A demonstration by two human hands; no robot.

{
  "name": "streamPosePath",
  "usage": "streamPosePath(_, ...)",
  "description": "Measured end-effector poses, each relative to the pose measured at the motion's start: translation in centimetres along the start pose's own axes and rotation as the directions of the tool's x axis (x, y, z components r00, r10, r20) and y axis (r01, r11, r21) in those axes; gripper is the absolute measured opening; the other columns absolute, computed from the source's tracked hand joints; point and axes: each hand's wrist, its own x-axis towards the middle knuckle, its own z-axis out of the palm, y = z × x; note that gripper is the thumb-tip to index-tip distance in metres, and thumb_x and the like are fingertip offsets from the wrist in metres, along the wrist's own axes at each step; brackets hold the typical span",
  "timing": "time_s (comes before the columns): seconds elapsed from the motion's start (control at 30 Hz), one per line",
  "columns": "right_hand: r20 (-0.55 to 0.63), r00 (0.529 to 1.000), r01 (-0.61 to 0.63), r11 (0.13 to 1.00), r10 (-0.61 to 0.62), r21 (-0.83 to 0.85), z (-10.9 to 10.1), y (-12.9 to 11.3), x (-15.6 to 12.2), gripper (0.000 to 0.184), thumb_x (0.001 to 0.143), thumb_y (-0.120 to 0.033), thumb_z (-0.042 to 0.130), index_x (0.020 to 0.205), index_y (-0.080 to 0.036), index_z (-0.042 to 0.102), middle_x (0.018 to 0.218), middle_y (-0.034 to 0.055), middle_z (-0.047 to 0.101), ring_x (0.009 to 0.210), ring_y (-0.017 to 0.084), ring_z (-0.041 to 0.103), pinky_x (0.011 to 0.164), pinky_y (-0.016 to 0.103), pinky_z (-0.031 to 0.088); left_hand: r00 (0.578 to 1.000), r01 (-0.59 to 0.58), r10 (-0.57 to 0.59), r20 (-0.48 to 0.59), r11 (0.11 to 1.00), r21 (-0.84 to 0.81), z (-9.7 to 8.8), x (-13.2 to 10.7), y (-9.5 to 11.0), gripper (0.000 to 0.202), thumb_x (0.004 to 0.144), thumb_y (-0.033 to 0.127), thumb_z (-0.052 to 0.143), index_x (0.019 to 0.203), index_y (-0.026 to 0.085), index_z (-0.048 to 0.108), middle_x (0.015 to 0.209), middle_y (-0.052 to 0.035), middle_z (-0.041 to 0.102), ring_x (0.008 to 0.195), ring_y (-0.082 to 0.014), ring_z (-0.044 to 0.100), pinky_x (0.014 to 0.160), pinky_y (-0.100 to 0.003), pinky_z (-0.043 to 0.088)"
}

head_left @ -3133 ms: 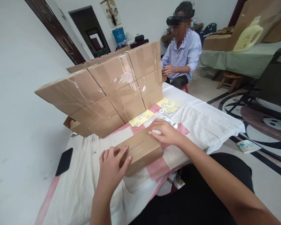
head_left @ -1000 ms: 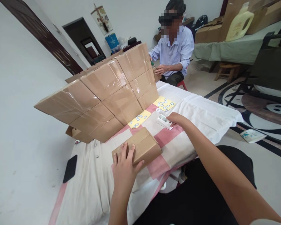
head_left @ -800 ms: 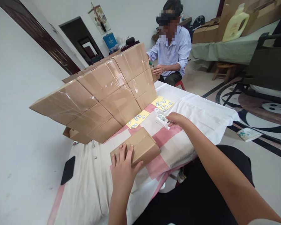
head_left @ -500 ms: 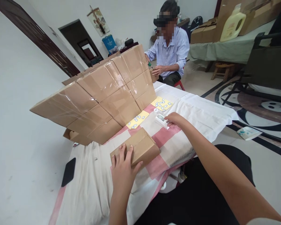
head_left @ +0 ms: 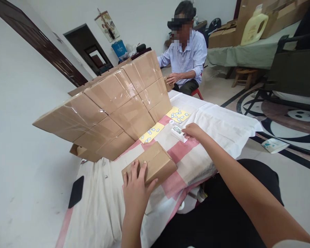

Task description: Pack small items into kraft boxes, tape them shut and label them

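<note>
Tablecloth (head_left: 214, 119) was kinda rumpled; near its front edge I had the left hand (head_left: 136, 186) spread on a carton (head_left: 157, 157), right hand (head_left: 193, 131) pinching a white dispenser (head_left: 177, 131).

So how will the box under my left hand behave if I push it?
The box will probably hold its shape, since its cardboard edges look straight. Lying on a broad side, it seems unlikely to roll or tip. It might drag the cloth beneath, which looks wrinkled in places.

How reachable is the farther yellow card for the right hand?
Likely yes: just cloth shows between the right hand and the farther yellow card, though that hand's grip is on the white dispenser.
</note>
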Motion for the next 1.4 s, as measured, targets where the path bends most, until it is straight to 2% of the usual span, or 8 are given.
streamPosePath(0.13, 0.013, 1.000, -0.001, 1.000, 0.001, 0.004, -0.1, 0.1, 0.1, 0.034, 0.076, -0.010, 0.072, 0.058, -0.019, 0.045, 0.053, -0.0005, 0.059, 0.053, 0.015, 0.068, 0.047, 0.020, 0.046, 1.000, -0.014, 0.014, -0.009, 1.000, 0.002, 0.1, -0.1, -0.1, 0.059, 0.088, 0.046, 0.068, 0.141, 0.025, 0.053, 0.155, -0.0135, 0.047, 0.141, -0.0370, 0.046, 0.113, -0.057, 0.040)
streamPosePath(0.37, -0.010, 0.999, -0.037, 0.997, 0.037, 0.063, 0.6, 0.4, -0.2, 0.027, 0.075, -0.009, 0.070, 0.059, -0.019, 0.051, 0.049, -0.0013, 0.052, 0.051, 0.015, 0.061, 0.047, 0.022, 0.044, 0.999, -0.037, 0.037, -0.017, 0.999, -0.011, 0.2, -0.1, -0.4, 0.057, 0.090, 0.046, 0.066, 0.142, 0.026, 0.052, 0.156, -0.0130, 0.046, 0.142, -0.0354, 0.045, 0.115, -0.059, 0.037)
streamPosePath(0.63, -0.004, 1.000, 0.001, 0.978, 0.000, 0.210, 1.0, 2.1, -0.1, 0.041, 0.071, -0.005, 0.068, 0.050, -0.021, 0.037, 0.044, -0.0040, 0.041, 0.050, 0.011, 0.051, 0.049, 0.020, 0.043, 0.995, -0.092, 0.091, -0.032, 0.995, -0.032, 0.4, -0.2, -1.1, 0.056, 0.090, 0.045, 0.067, 0.141, 0.027, 0.053, 0.156, -0.0125, 0.046, 0.140, -0.0354, 0.047, 0.113, -0.058, 0.041)
streamPosePath(1.03, 0.022, 1.000, -0.001, 0.957, -0.006, 0.291, 0.7, 2.7, 0.0, 0.032, 0.067, -0.002, 0.063, 0.054, -0.020, 0.040, 0.051, -0.0020, 0.049, 0.054, 0.010, 0.052, 0.054, 0.021, 0.048, 0.995, -0.087, 0.085, -0.055, 0.996, -0.031, 0.3, -0.3, -0.8, 0.057, 0.090, 0.046, 0.067, 0.141, 0.027, 0.052, 0.156, -0.0113, 0.047, 0.140, -0.0343, 0.048, 0.114, -0.058, 0.040)
streamPosePath(1.2, -0.015, 0.999, 0.036, 0.937, -0.032, 0.347, 1.2, 3.8, -0.2, 0.031, 0.066, -0.005, 0.064, 0.054, -0.020, 0.039, 0.051, -0.0035, 0.048, 0.052, 0.009, 0.049, 0.054, 0.019, 0.049, 0.996, -0.082, 0.081, -0.048, 0.996, -0.027, 0.3, -0.3, -0.9, 0.058, 0.089, 0.045, 0.068, 0.141, 0.027, 0.053, 0.156, -0.0116, 0.046, 0.141, -0.0342, 0.047, 0.114, -0.057, 0.039)
streamPosePath(1.4, -0.080, 0.996, 0.069, 0.924, -0.042, 0.377, 1.8, 4.5, -1.1, 0.024, 0.068, -0.010, 0.063, 0.056, -0.020, 0.044, 0.053, -0.0033, 0.050, 0.052, 0.009, 0.051, 0.051, 0.018, 0.047, 0.992, -0.100, 0.098, -0.078, 0.995, -0.026, 0.7, -0.4, -1.1, 0.056, 0.089, 0.046, 0.067, 0.141, 0.028, 0.054, 0.155, -0.0108, 0.048, 0.140, -0.0336, 0.048, 0.114, -0.056, 0.040)
